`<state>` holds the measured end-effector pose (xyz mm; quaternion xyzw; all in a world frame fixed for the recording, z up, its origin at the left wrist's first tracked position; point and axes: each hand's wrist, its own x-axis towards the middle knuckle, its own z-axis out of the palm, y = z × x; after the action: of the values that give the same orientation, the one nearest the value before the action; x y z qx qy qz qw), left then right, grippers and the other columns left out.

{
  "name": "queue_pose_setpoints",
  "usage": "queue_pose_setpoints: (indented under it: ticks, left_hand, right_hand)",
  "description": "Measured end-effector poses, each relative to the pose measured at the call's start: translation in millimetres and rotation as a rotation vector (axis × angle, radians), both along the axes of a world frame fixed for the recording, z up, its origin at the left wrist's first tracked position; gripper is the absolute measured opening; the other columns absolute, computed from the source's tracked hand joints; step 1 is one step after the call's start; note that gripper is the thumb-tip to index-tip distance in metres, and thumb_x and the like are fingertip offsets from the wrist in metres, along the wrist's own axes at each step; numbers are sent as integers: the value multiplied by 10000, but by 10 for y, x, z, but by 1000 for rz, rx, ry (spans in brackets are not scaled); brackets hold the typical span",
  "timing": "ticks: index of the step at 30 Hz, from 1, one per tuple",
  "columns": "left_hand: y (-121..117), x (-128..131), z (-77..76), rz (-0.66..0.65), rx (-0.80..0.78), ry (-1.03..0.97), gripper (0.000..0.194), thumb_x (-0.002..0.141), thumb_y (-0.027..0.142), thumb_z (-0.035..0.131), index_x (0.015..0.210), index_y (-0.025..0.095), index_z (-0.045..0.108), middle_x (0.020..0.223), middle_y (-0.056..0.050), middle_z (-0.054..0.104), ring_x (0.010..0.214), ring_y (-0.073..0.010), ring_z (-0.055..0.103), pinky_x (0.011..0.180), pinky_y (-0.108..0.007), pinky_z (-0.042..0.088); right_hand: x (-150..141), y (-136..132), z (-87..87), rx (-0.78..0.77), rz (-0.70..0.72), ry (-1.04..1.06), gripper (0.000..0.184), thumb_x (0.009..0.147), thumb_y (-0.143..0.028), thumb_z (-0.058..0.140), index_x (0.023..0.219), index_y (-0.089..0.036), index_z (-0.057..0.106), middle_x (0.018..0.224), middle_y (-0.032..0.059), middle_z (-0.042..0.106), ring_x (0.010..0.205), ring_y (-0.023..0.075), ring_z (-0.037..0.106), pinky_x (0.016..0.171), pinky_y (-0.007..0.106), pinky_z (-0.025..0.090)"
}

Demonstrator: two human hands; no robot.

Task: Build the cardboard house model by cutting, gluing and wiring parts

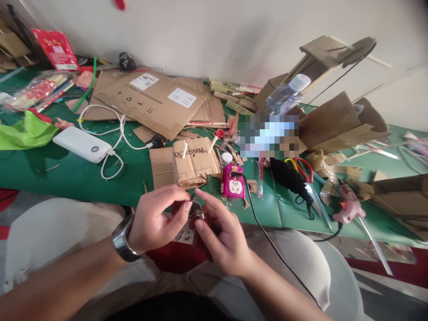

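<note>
My left hand (158, 218), with a silver watch on its wrist, pinches a thin black piece (195, 200) between thumb and forefinger. The fingers of my right hand (220, 234) are closed around a small dark object with a shiny metal end (199, 215); its kind is mostly hidden by the fingers. Both hands nearly meet above my lap, at the table's front edge. Just beyond them stands a small folded cardboard box (197, 162) with printed letters and two pale sticks on it. Right of that box lies a magenta socket block (233, 182) with a black cable plugged in.
A white power bank (82, 144) with a white cable lies left on the green table (110, 185). Flat cardboard (157, 100) rests behind. Rightward are a plastic bottle (289, 93), scissors (304, 168), a pink glue gun (349, 207) and cardboard constructions (334, 122). A black cable (264, 232) crosses beside my right arm.
</note>
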<state>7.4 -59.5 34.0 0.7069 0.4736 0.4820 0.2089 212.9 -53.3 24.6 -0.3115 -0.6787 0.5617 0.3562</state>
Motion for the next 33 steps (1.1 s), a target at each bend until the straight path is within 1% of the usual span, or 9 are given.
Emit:
queue_pose_setpoints:
  ticks: [4,7,9,12,16,23,28,30,33]
  left_hand:
    - [-2,0,-4,-1,-1,6,84,995,124,664,962,199,678,872,-54,796,794,-174,760,731,-260,567]
    - [-10,2,-10,-9,-26,-19,79,994,121,673,993,195,700,894,-48,800,808,-159,758,758,-244,571]
    - [-13,1,-13,-9,-44,-30,70,992,129,682,1004,192,711,896,-47,801,806,-157,756,754,-241,570]
    - [-11,-7,-11,-18,-58,-58,67,994,141,675,1011,187,721,897,-49,802,800,-159,756,744,-245,573]
    - [-1,-16,5,-60,-66,-131,112,1011,166,634,1025,180,744,874,-37,792,765,-147,744,716,-237,578]
    - [6,-9,-2,-35,-174,-193,82,1016,183,696,981,193,770,841,-9,806,715,-123,755,673,-199,583]
    - [-15,2,-26,-39,-193,-212,64,1005,186,728,984,205,785,863,-7,823,730,-122,765,693,-198,602]
    - [-19,16,-36,-52,-237,-242,67,1010,195,732,987,209,794,867,-9,831,728,-126,774,698,-204,613]
    - [-18,39,-41,-73,-301,-294,71,1013,215,741,980,209,804,857,-13,836,719,-132,781,681,-206,619]
  right_hand:
    - [7,2,-7,29,-21,-23,494,1138,-292,584,1627,-262,517,830,-5,698,628,121,686,624,247,605]
    - [12,14,-11,83,-50,-38,381,1127,-306,596,1505,-260,617,996,56,755,795,157,752,765,299,655]
    - [12,19,-9,81,-41,-29,312,1124,-301,598,1427,-249,647,1069,81,768,855,171,768,805,319,661]
    - [16,12,-9,31,-10,-1,276,1127,-278,590,1397,-242,636,970,55,755,761,152,744,751,304,647]
    - [27,0,-16,2,6,20,296,1124,-256,598,1419,-249,616,826,0,689,654,129,699,642,255,596]
    - [4,-11,-32,-56,-1,81,231,1129,-273,598,1356,-300,564,1016,24,699,681,92,642,585,210,514]
    - [-20,-37,-29,-212,-19,132,267,1142,-351,602,1372,-325,469,901,-33,652,619,79,586,560,196,477]
    - [-20,-32,-21,-256,-29,133,267,1145,-381,598,1384,-311,502,883,-32,655,603,78,601,561,202,494]
    - [-15,-14,-9,-259,-47,123,283,1141,-404,604,1395,-281,581,818,-33,646,598,90,628,560,209,517]
